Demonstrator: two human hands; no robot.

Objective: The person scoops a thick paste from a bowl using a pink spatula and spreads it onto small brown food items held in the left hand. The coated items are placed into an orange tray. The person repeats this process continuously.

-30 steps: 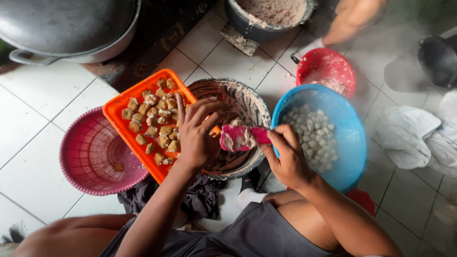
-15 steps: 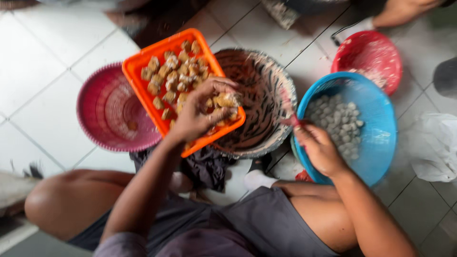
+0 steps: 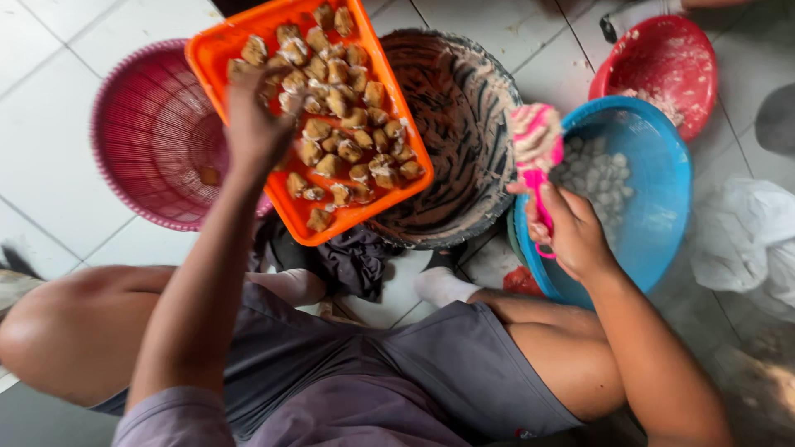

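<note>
Your left hand (image 3: 252, 124) lies over the browned stuffed pieces (image 3: 348, 124) in the orange tray (image 3: 217, 55), fingers curled down among them; whether it pinches one I cannot tell. Lift a piece gently, so the filling stays put. Right of the tray, past the smeared bowl (image 3: 464, 141), your right hand (image 3: 571, 232) grips the pink scraper (image 3: 536, 145); hold it level.

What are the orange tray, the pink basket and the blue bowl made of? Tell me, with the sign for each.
Orange tray: probably plastic; uniform bright colour, smooth rounded rim. The left hand rests on its filled pieces.
Pink basket: looks like moulded plastic; fine ribbed slots all around.
Blue bowl: likely plastic; glossy, even colour, thin rim. The right hand holds a pink scraper over it.
</note>
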